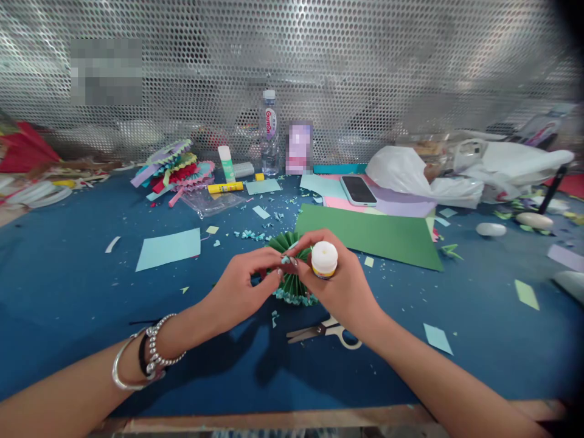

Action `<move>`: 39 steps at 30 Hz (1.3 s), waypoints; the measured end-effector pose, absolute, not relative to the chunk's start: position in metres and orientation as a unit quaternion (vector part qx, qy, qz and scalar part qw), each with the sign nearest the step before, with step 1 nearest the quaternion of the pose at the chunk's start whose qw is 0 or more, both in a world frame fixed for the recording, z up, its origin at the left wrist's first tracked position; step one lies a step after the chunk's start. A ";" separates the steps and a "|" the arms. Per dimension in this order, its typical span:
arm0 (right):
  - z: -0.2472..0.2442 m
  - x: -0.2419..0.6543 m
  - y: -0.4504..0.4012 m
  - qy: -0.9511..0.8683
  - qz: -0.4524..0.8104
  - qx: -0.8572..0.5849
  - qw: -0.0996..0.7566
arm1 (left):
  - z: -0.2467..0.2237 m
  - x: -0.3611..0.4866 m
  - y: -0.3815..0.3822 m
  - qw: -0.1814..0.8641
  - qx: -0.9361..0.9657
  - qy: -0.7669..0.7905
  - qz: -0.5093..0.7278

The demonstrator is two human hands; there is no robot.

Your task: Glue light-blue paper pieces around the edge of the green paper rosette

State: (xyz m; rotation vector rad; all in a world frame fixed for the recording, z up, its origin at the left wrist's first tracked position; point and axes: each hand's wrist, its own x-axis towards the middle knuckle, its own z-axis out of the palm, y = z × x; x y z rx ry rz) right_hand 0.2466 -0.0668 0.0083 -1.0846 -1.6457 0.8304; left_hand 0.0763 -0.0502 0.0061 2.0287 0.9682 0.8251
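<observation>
Near the centre of the frame, the right hand (347, 283) grasps a white-topped glue container (324, 260), its contents impossible to tell. Its fingertips meet those of the left hand (244, 278) at a small light-blue paper piece (286, 260); whether the left pinches or merely touches it, I cannot tell. Just below the fingers lies a green pleated rosette (295, 287) edged in light blue, partly hidden by both hands. Scissors (319, 330) lie lower centre, near the right wrist. Upper centre stands a capped clear bottle (269, 143); its fill is unclear. Left of it are a white-and-green glue stick (225, 164), upright, and a flat clear plastic sleeve (207, 205). Green card (369, 234) and a phone (359, 190) occupy right of centre; a bulging white plastic bag (396, 170), contents hidden, sits upper right before a clear tub (431, 148) holding something brownish.
</observation>
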 end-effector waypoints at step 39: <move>0.012 0.244 -0.070 -0.662 0.354 -0.450 0.483 | 0.006 0.073 -0.051 0.221 0.826 0.378 0.356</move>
